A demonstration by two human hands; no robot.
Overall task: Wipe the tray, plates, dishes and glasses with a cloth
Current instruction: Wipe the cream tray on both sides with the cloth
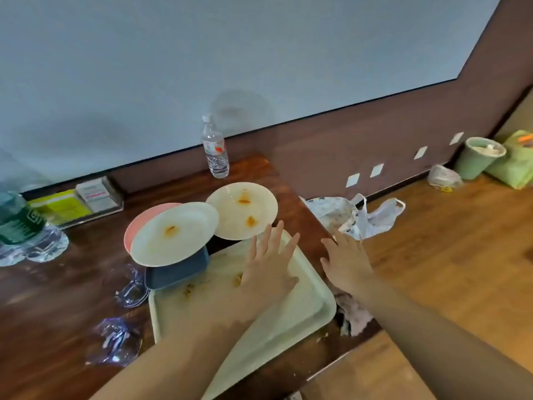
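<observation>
Risk of toppling: stained plates (173, 233) stacked tilted on blue dish (178, 269) at soiled tray (302, 307) corner, left hand (266, 272) and right hand (344, 265) spread empty, cloth (353, 313) beside tray, ungrasped.

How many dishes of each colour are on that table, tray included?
Cream plates: 2
Pink plate: 1
Blue dish: 1
Pale tray: 1
Total: 5
</observation>
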